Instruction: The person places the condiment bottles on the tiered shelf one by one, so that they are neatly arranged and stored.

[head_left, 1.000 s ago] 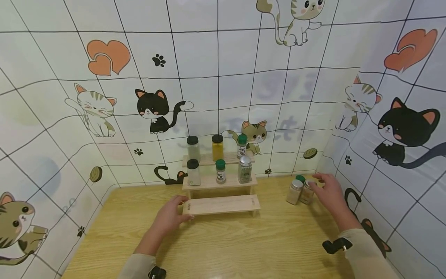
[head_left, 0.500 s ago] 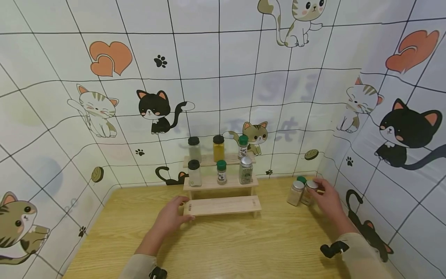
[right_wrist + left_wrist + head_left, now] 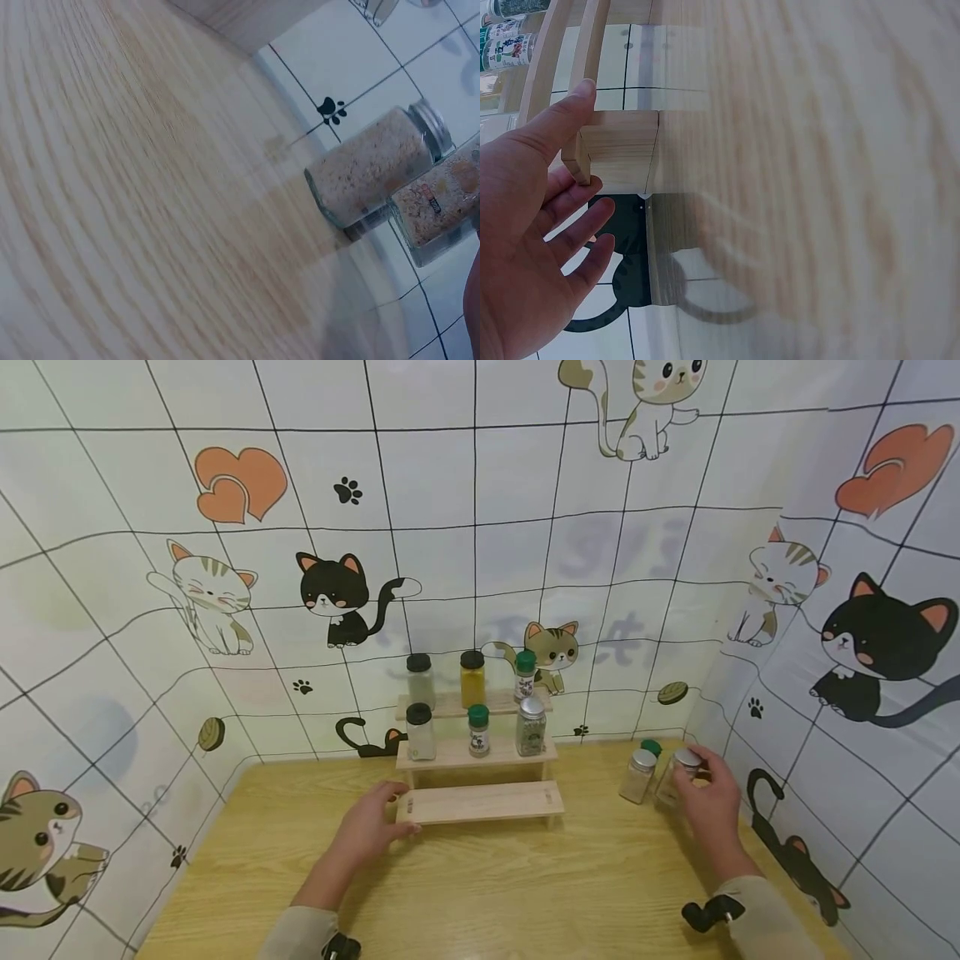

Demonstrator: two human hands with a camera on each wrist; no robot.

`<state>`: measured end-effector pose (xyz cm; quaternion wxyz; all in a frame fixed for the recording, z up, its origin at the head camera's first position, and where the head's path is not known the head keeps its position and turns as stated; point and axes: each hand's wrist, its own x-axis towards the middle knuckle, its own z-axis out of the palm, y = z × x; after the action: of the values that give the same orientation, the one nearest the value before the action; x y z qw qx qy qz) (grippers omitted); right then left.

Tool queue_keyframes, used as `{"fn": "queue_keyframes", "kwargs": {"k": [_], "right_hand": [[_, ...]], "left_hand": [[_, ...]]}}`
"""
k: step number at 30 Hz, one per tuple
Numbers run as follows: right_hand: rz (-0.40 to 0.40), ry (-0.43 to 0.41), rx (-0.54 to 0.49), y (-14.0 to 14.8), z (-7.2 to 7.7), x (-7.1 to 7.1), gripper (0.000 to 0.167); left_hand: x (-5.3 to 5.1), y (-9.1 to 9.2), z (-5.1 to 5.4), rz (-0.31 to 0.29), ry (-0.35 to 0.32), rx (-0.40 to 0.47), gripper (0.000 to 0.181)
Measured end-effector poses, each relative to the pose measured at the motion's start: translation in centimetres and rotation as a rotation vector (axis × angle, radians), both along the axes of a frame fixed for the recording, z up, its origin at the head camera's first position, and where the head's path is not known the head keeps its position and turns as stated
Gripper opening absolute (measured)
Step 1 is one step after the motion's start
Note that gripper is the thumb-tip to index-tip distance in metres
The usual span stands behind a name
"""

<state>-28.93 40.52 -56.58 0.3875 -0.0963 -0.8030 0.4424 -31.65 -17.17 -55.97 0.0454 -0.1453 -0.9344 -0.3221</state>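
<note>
My left hand (image 3: 358,831) pinches the left end of the lowest step of a three-step wooden spice rack (image 3: 480,803). In the left wrist view the thumb lies on one side of the step's board (image 3: 579,154), with fingers on the other. At the right, my right hand (image 3: 711,802) grips a silver-capped glass spice jar (image 3: 666,787) near its cap. The right wrist view shows this jar (image 3: 442,201) with grainy contents, its base seemingly off the table. Beside it stands another silver-capped jar (image 3: 637,778). A green-capped bottle (image 3: 651,747) is mostly hidden behind them.
On the upper two steps stand several jars: black-capped ones (image 3: 472,681), (image 3: 421,739), small green-capped bottles (image 3: 478,735), and a silver-capped jar of herbs (image 3: 531,732). The lowest step bears nothing. A cat-print cloth wall (image 3: 480,560) encloses the wooden table (image 3: 480,893).
My right hand has closed round the silver-capped jar and drawn it slightly right, widening the gap to its neighbour. My left hand has stayed on the rack.
</note>
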Motion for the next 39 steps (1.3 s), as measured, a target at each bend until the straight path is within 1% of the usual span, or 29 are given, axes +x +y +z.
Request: {"fn": "queue_keyframes", "kwargs": {"k": [6, 10, 14, 20, 24, 28, 31, 39], "right_hand": [[0.057, 0.119, 0.057, -1.5, 1.5, 0.8, 0.044], [0.111, 0.153, 0.064, -3.1, 3.0, 1.2, 0.043], [0.176, 0.131, 0.06, -4.8, 4.3, 1.4, 0.042], [0.267, 0.062, 0.081, -7.6, 5.0, 1.5, 0.045], [0.359, 0.044, 0.087, -10.1, 5.4, 1.6, 0.045], [0.441, 0.031, 0.069, -12.5, 5.3, 1.2, 0.043], [0.497, 0.031, 0.07, -14.3, 5.1, 0.6, 0.043], [0.662, 0.066, 0.07, -19.6, 5.6, -0.8, 0.043]], "left_hand": [[-0.1, 0.0, 0.1, -0.004, 0.003, -0.005, 0.068], [-0.1, 0.0, 0.2, 0.0, 0.003, -0.014, 0.069], [-0.1, 0.0, 0.2, 0.002, 0.001, -0.018, 0.069], [-0.2, 0.0, 0.1, -0.004, 0.003, -0.011, 0.068], [-0.1, 0.1, 0.3, -0.001, 0.0, -0.009, 0.068], [0.0, 0.1, 0.3, -0.002, 0.003, -0.003, 0.068], [0.0, 0.1, 0.2, -0.004, 0.007, -0.002, 0.068], [-0.1, -0.1, 0.2, -0.004, 0.0, 0.001, 0.068]]}}
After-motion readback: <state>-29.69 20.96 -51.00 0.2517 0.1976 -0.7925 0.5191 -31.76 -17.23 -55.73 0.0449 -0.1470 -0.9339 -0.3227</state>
